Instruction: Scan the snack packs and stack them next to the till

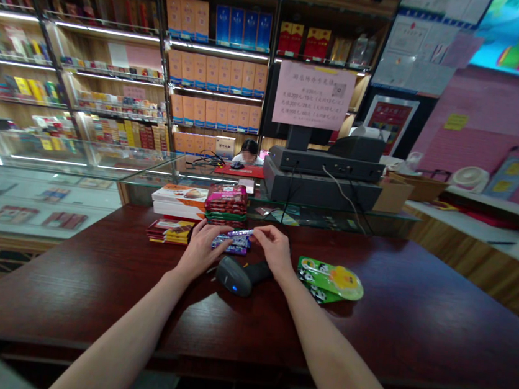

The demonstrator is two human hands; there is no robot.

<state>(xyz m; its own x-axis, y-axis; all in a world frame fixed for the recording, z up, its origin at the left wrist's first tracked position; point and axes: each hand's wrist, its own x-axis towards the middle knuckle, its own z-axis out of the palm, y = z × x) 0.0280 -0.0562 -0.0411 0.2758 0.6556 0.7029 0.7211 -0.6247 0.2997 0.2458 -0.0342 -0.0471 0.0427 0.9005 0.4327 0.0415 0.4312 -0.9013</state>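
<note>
A thin, shiny purple snack packet (240, 233) is stretched level between my two hands, above a small stack of purple and blue packets (235, 246) on the counter. My left hand (201, 249) is closed on its left end, the thumb below. With thumb and fingertips, my right hand (275, 252) pinches the right end. Just nearer to me lies a black barcode scanner (234, 276) with a blue light, its handle partly under my right wrist. Beside my left hand are red and yellow packets (175, 232).
White-and-orange boxes (179, 200) and a pile of red packets (226, 199) stand behind my hands. Green panda-print packages (330, 280) lie to the right. A cash-register unit (322, 180) stands beyond the wooden counter (415, 312). A person (249, 151) is behind the glass case.
</note>
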